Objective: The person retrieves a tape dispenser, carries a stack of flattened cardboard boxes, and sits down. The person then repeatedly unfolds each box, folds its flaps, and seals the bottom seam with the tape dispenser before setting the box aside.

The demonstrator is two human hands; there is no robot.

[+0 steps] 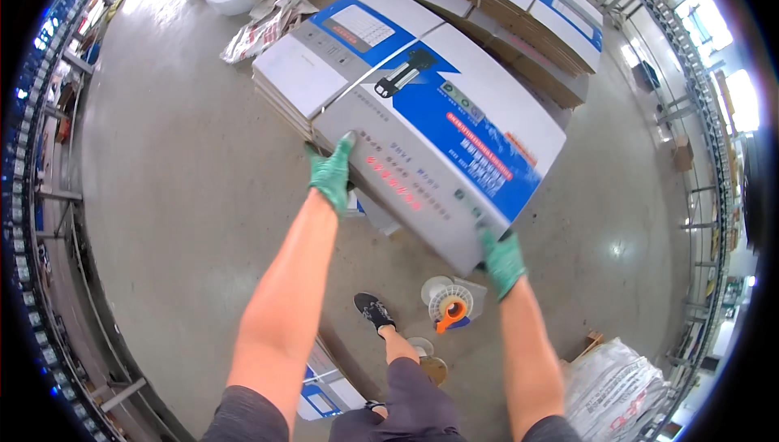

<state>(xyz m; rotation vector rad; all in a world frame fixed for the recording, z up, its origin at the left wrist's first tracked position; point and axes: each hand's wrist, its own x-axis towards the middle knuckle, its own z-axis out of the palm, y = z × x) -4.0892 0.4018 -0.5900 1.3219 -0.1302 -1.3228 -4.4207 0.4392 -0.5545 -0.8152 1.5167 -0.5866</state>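
A bundle of flat cardboard cartons [381, 137], printed blue, white and grey with a white strap around it, tilts in front of me. My left hand [331, 172], in a green glove, grips the near edge left of the middle, with the thumb on top and the fingers hidden beneath. At the near right corner my right hand [503, 262], gloved alike, is closed on the bundle; its fingers are partly hidden and a little blurred. Behind it lies a larger stack of similar strapped cartons [560, 24].
On the floor near my feet stand a white reel [446, 302] and an orange tape dispenser [452, 315]. Another carton bundle [334, 397] lies by my left leg. A white sack [617, 389] sits at lower right, plastic wrapping [268, 28] at upper left. Conveyor rails [57, 194] line both sides.
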